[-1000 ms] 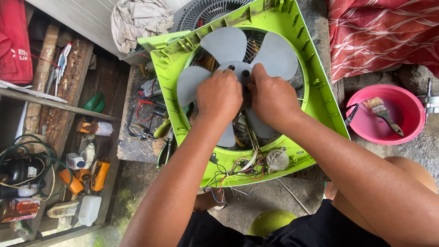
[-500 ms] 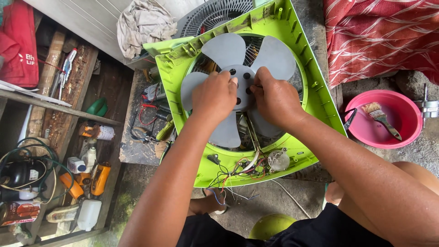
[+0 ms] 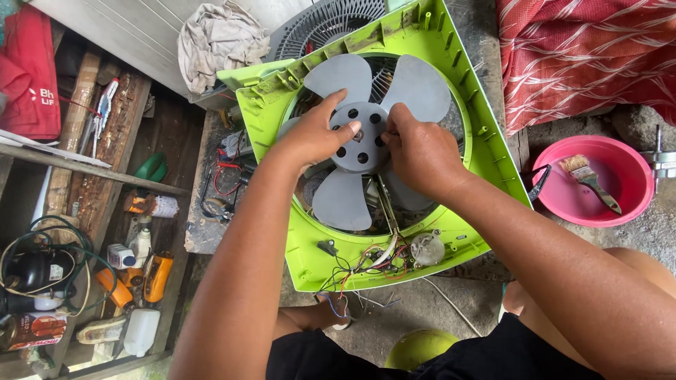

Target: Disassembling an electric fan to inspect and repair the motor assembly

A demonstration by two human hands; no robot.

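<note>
As the light, thin-bladed plastic fan blade (image 3: 366,134) flexes, your left hand (image 3: 313,137) and right hand (image 3: 419,151), fingers half-curled, grip its stiff hub (image 3: 358,144).

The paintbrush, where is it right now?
In the head view the paintbrush lies inside the pink basin at the right edge, beside the green fan housing and below the red patterned cloth.

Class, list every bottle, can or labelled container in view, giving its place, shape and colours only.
White bottle: left shelf, small, blue label.
White jug: bottom left, squarish, lying down.
Can: bottom left corner, round, red and dark label.
Orange bottle: between them, slim.
</note>
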